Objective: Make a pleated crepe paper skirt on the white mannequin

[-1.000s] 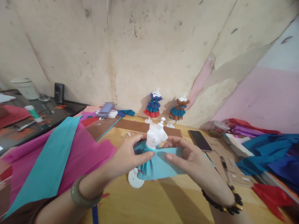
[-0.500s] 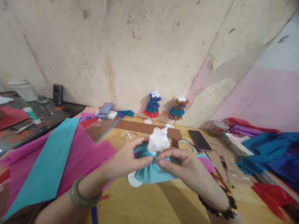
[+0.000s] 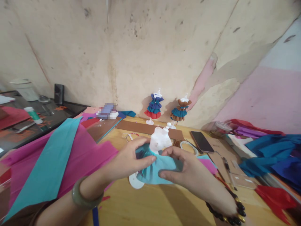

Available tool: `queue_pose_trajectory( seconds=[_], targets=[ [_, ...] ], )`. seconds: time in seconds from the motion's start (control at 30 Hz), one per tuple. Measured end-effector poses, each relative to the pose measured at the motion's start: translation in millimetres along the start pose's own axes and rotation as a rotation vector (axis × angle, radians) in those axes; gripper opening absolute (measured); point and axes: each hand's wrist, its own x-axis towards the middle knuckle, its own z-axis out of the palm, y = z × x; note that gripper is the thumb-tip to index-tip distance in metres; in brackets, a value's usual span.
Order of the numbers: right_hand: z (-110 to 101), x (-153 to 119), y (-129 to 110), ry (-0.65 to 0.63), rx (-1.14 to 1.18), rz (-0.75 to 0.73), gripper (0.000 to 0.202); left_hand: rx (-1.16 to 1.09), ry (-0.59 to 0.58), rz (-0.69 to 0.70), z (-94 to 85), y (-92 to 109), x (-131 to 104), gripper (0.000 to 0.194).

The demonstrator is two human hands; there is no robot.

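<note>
Right fingers (image 3: pixel 176 151) have spread around turquoise strip (image 3: pixel 156 172); left fingers (image 3: pixel 145 162) pinch its edge over free tabletop (image 3: pixel 145 207).

left: brown sleeve (image 3: pixel 30 214), rounded grey-green bangle (image 3: pixel 78 199) | right: black-and-gold bead bracelet (image 3: pixel 240 207)

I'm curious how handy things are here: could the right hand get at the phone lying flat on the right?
Probably yes: the phone lies uncovered beyond the right hand, with nothing tall between. That hand is busy at the turquoise piece, though, and might have to leave it first.
</note>
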Motion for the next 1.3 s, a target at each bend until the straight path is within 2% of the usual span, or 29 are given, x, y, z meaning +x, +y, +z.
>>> queue_pose_trajectory(
  seconds=[0.2, 0.4, 0.53, 0.73, 0.93, 1.07, 1.3],
  targets=[
    [2.5, 1.5, 0.4, 0.021, 0.069, 0.011, 0.023, -0.009, -0.02, 0.022, 0.3, 1.2, -1.1, 0.038],
    [6.9, 4.1, 0.6, 0.031, 0.13, 0.03, 0.023, -0.007, -0.059, 0.034, 0.2, -4.4, -2.0, 0.054],
    [5.3, 5.2, 2.6, 0.058, 0.089, -0.016, 0.025, -0.005, -0.071, 0.05, -1.4, -7.5, -0.7, 0.052],
    [0.1, 3.9, 1.4, 0.012, 0.03, -0.044, 0.017, 0.0, -0.066, 0.039, -3.9, -6.2, 0.3, 0.05],
    [1.9, 2.0, 4.3, 0.043, 0.024, -0.057, 0.026, -0.02, -0.072, 0.051, -2.4, -2.6, -1.2, 0.045],
    [0.7, 2.5, 6.6, 0.019, 0.022, -0.041, 0.029, -0.028, -0.07, 0.054, -2.3, -3.5, -1.3, 0.045],
    [0.0, 1.2, 3.5, 0.035, 0.03, -0.068, 0.027, -0.03, -0.116, 0.085, -5.0, 0.2, -0.8, 0.04]
  ],
)
